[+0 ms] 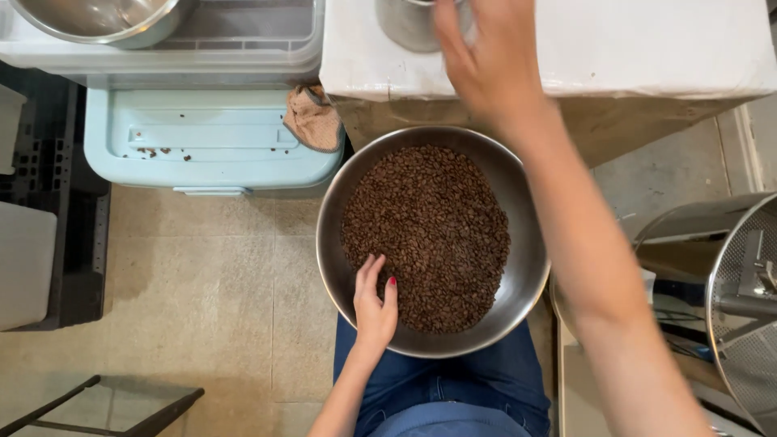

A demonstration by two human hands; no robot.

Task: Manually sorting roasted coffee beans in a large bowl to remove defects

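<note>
On the person's lap, the left hand point(375, 303) rests with fingers loosely spread and flat on the near edge of a heap of roasted coffee beans point(429, 231), holding nothing, its thumb lying against the inner wall of the wide steel bowl point(530, 275) that carries them. That bowl sits on denim-clad knees point(453, 388), the beans filling most of its floor. Higher up, the right hand point(486, 61) reaches across to a small metal cup point(405, 23) standing on a white-wrapped block point(647, 44); its fingers are at the cup's side, blurred, and whether they grip it cannot be told. Just left of the bowl's rim, a crumpled tan cloth point(314, 120) hangs off a pale blue lidded bin point(202, 137), with a few stray beans lying on the lid. Behind that sits a clear plastic box point(243, 44) carrying a second steel bowl point(101, 20). Far right stands a perforated metal drum point(749, 324), over a tiled floor point(202, 283).
</note>
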